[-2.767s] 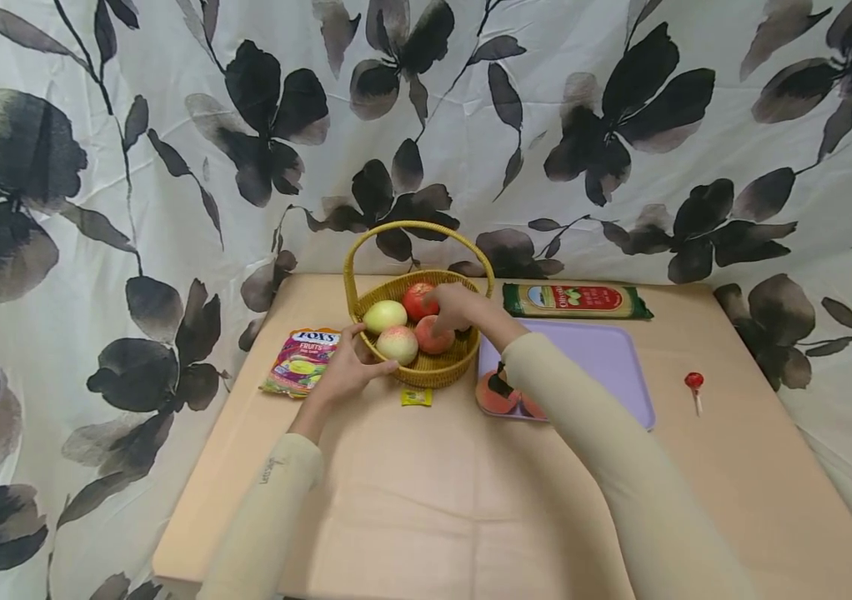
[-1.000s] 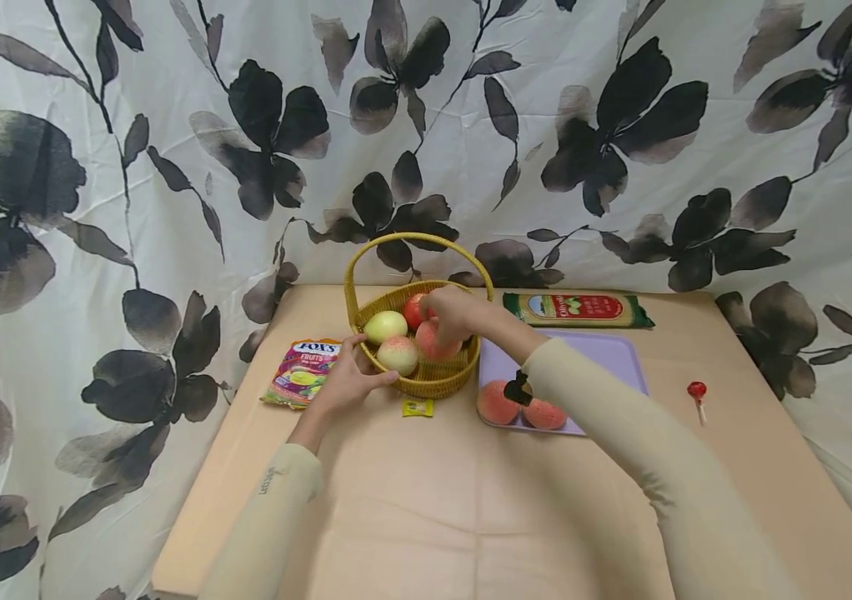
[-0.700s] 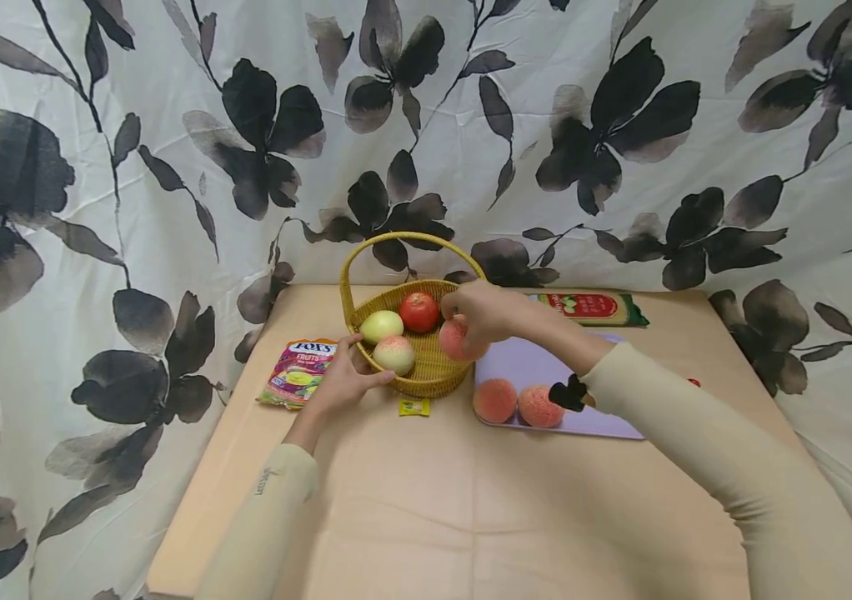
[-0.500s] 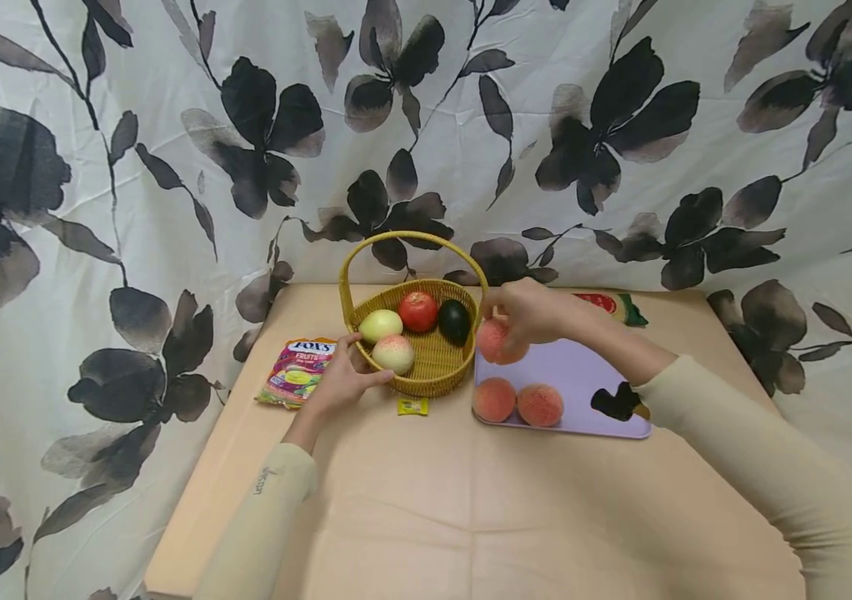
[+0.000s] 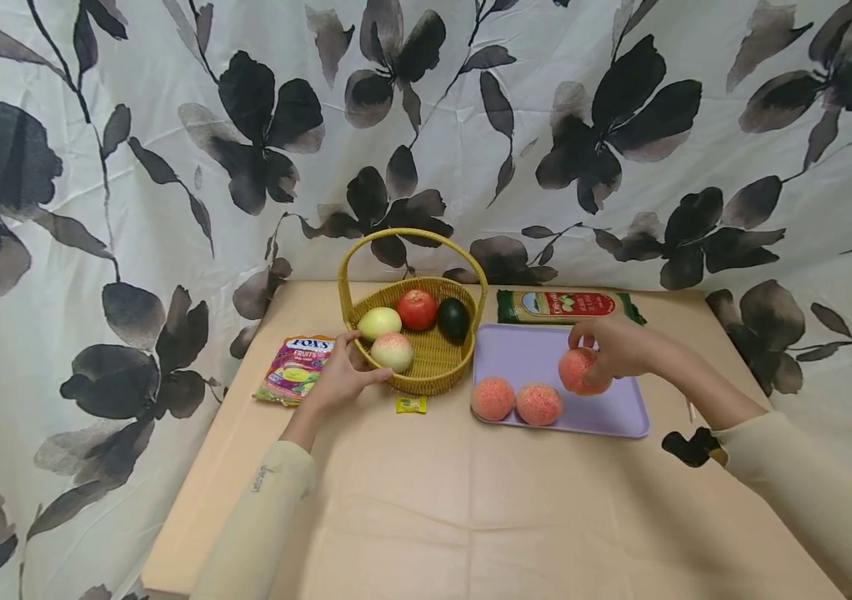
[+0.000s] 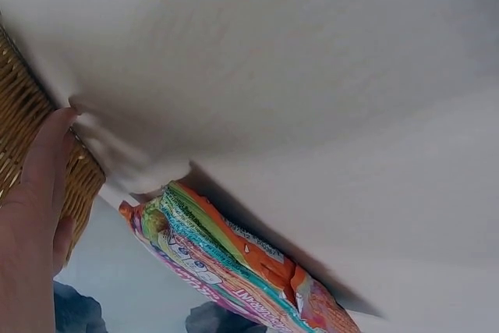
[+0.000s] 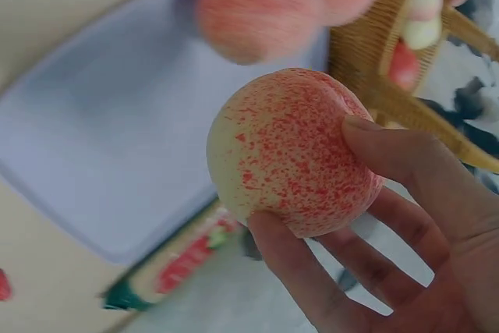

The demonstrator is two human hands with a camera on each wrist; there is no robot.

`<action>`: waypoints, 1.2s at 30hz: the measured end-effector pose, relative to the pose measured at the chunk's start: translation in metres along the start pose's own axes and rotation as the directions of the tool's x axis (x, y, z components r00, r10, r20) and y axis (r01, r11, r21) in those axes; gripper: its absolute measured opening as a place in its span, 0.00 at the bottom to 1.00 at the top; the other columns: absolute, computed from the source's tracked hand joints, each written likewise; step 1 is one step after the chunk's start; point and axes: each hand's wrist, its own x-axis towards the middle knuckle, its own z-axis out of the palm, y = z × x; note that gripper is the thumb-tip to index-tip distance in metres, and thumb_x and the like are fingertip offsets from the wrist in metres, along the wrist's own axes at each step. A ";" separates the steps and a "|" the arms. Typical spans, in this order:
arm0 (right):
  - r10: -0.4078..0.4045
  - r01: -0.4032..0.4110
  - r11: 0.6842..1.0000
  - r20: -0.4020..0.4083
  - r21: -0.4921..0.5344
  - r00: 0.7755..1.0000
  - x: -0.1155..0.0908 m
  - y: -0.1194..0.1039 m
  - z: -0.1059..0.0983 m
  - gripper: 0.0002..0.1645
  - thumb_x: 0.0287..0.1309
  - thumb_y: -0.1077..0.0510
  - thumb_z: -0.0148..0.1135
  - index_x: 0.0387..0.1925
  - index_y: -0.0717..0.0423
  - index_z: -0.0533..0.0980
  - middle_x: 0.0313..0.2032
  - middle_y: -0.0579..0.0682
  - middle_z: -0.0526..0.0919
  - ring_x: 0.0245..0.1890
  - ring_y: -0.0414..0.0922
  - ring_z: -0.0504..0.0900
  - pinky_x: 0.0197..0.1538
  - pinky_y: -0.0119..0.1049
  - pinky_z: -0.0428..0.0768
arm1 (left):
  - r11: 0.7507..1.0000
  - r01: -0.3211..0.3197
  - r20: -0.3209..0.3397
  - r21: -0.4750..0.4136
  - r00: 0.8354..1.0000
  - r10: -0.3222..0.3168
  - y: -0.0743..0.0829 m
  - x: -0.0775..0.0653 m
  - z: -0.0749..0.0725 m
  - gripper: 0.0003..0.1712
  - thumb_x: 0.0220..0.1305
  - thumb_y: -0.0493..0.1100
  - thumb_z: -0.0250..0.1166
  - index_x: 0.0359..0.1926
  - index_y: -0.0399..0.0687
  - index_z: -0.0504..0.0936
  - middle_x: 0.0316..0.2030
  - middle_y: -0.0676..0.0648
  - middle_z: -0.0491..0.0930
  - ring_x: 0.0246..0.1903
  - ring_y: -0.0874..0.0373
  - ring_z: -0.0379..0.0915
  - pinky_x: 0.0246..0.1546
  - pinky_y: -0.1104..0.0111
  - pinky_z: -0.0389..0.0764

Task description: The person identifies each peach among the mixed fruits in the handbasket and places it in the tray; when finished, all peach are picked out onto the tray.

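The right hand (image 5: 616, 346) pinches a red-speckled peach (image 7: 292, 154) between thumb and fingers, over the right part of the lilac tray (image 5: 512, 350); two more peaches (image 5: 539, 404) sit at the tray's near left. The left hand (image 5: 343, 382) rests on the wicker basket (image 5: 433, 384), fingers fairly straight along its wall. Beside that hand, a purple bag (image 5: 294, 370) reads "FOX'S", with "FRUITS" beneath. Behind the tray, a long green-ended packet (image 5: 563, 305) carries a red label seemingly beginning "Oliv", the rest too small to read.
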 end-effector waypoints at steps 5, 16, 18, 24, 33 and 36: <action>0.040 -0.041 0.999 0.066 0.015 0.997 -0.002 0.021 0.021 0.29 0.44 0.62 0.80 0.50 0.60 0.80 0.44 0.60 0.81 0.24 0.43 0.80 0.28 0.35 0.82 | 1.000 -0.002 -0.010 0.016 1.000 0.002 0.000 0.000 -0.001 0.62 0.62 0.45 0.77 0.80 0.37 0.42 0.82 0.32 0.40 0.82 0.40 0.44 0.81 0.47 0.51; 0.047 -0.050 0.998 0.082 0.039 0.995 0.000 0.032 0.055 0.30 0.38 0.64 0.82 0.48 0.59 0.80 0.41 0.57 0.80 0.28 0.44 0.77 0.29 0.34 0.79 | 0.999 -0.011 -0.007 -0.034 1.000 0.011 -0.007 0.004 0.000 0.63 0.61 0.44 0.78 0.81 0.39 0.41 0.82 0.32 0.38 0.81 0.39 0.46 0.81 0.48 0.52; 0.048 -0.052 0.998 0.080 0.042 0.996 0.000 0.031 0.058 0.31 0.38 0.64 0.82 0.49 0.59 0.80 0.41 0.57 0.81 0.30 0.45 0.77 0.30 0.34 0.79 | 0.999 -0.014 -0.006 -0.040 1.000 0.014 -0.008 0.005 0.000 0.64 0.61 0.43 0.78 0.81 0.39 0.41 0.82 0.32 0.38 0.81 0.39 0.46 0.81 0.48 0.53; 0.046 -0.048 0.998 0.063 0.033 0.997 0.003 0.032 0.062 0.30 0.37 0.65 0.81 0.48 0.59 0.81 0.40 0.56 0.81 0.33 0.46 0.75 0.30 0.34 0.78 | 0.999 -0.011 -0.006 -0.048 1.000 0.011 -0.009 0.007 0.000 0.64 0.61 0.43 0.78 0.81 0.39 0.41 0.82 0.32 0.38 0.81 0.39 0.45 0.81 0.48 0.53; 0.061 -0.064 0.996 0.056 0.064 0.997 0.006 0.035 0.067 0.30 0.37 0.67 0.80 0.48 0.60 0.80 0.40 0.58 0.80 0.28 0.45 0.77 0.27 0.33 0.79 | 0.997 -0.002 -0.001 -0.073 1.000 0.002 -0.008 0.006 0.000 0.64 0.61 0.43 0.78 0.81 0.40 0.40 0.83 0.34 0.38 0.82 0.41 0.44 0.81 0.49 0.53; 0.054 -0.055 0.998 0.033 0.033 0.998 0.008 0.037 0.070 0.31 0.36 0.66 0.80 0.47 0.60 0.80 0.39 0.59 0.81 0.31 0.46 0.77 0.28 0.34 0.78 | 0.996 -0.004 0.005 -0.085 1.000 0.005 -0.009 0.007 0.000 0.64 0.61 0.42 0.78 0.81 0.40 0.40 0.83 0.33 0.38 0.82 0.40 0.45 0.81 0.49 0.54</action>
